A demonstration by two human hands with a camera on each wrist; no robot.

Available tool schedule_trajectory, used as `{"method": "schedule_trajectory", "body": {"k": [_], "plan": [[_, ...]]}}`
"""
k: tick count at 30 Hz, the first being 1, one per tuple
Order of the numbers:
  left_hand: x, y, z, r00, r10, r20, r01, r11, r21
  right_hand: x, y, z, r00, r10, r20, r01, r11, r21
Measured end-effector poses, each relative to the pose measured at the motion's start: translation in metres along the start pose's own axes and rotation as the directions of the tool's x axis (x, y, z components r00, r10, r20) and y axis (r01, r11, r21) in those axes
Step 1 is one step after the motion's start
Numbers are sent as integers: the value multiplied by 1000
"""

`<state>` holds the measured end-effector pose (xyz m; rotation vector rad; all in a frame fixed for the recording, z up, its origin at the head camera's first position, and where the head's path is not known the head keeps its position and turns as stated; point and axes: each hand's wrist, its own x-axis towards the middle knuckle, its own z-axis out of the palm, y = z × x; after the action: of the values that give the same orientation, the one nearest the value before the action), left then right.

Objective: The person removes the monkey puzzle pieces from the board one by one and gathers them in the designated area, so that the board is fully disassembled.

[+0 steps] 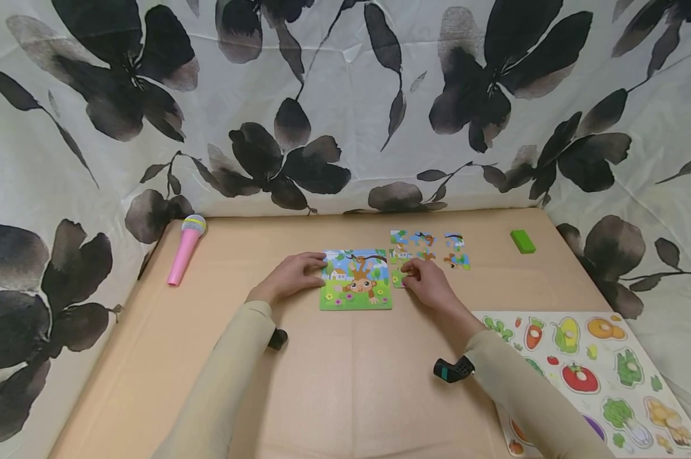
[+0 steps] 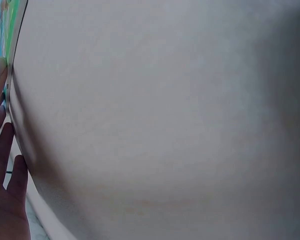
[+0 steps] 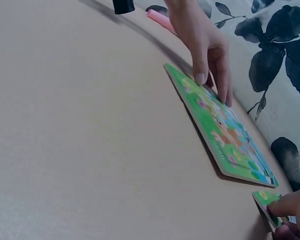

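A square puzzle board (image 1: 355, 280) with a monkey hanging from a branch lies flat on the table. My left hand (image 1: 290, 275) rests at its left edge, fingers fairly straight; in the right wrist view, that hand's thumb and fingertips touch the board's top face. Just right of the board, my right hand (image 1: 431, 284) pinches a green puzzle piece (image 3: 264, 198) at its edge. Several jigsaw pieces (image 1: 454, 240) with blue, green and brown parts lie beyond this hand, partly behind it. In the left wrist view only the left fingers and the board's edge show.
A pink toy microphone (image 1: 183, 255) lies at the back left of the table (image 1: 322, 395). At the back right is a green block (image 1: 523, 241). A vegetable-picture sheet (image 1: 603, 382) covers the front right, under the right forearm. Floral cloth (image 1: 345, 95) hangs behind.
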<state>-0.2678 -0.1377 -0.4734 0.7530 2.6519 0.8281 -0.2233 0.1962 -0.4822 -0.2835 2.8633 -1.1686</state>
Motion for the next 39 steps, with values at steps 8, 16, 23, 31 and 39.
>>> {"method": "schedule_trajectory", "body": {"k": [8, 16, 23, 31, 39], "plan": [[-1, 0, 1, 1000, -5, -7, 5, 1000, 1, -1, 0, 5, 999, 10, -49, -14, 998, -67], [0, 0, 2, 1000, -6, -10, 6, 1000, 1, -2, -1, 6, 999, 7, -40, -11, 996, -93], [-1, -1, 2, 1000, -4, -11, 4, 1000, 0, -7, -5, 2, 998, 34, 53, -28, 993, -116], [-1, -1, 1, 1000, -1, -8, 1, 1000, 6, -9, -6, 0, 996, 41, 77, -32, 993, -116], [0, 0, 0, 1000, -2, -3, 2, 1000, 5, -8, -6, 0, 998, 30, 54, -24, 994, -106]]}}
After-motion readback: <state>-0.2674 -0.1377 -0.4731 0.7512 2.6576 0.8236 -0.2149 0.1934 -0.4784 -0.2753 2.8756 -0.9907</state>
